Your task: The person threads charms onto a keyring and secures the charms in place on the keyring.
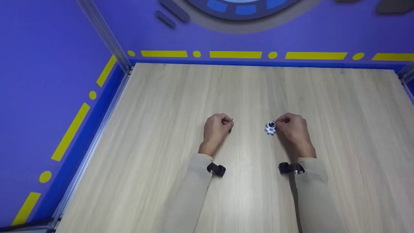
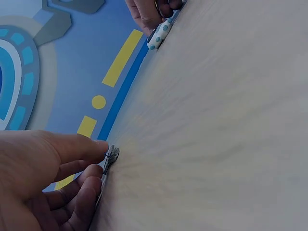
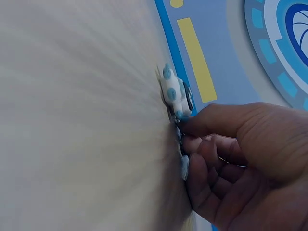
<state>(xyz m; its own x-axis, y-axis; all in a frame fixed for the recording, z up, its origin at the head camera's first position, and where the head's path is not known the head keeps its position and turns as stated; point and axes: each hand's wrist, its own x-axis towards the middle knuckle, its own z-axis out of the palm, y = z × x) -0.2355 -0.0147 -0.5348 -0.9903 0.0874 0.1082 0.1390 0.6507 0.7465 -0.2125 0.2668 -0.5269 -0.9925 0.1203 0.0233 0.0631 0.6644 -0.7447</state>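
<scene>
My left hand [image 1: 216,129] pinches a small silver metal clasp [image 2: 112,155] between thumb and forefinger, close over the wooden table [image 1: 245,200]. Part of the clasp is hidden behind the fingertips. To the right, a little white and blue astronaut charm [image 1: 271,127] with a dark visor lies at the fingertips of my right hand [image 1: 293,128]. In the right wrist view, thumb and forefinger pinch the near end of this charm [image 3: 174,91], low at the tabletop. Another pale blue piece [image 3: 185,167] shows beside the curled fingers there. A gap of bare wood separates the hands.
Blue walls with yellow markings stand along the left side [image 1: 64,97] and the back [image 1: 233,42] of the table. A metal rail [image 1: 93,149] runs down the left edge. Black bands with small devices [image 1: 216,169] sit on both wrists over grey sleeves.
</scene>
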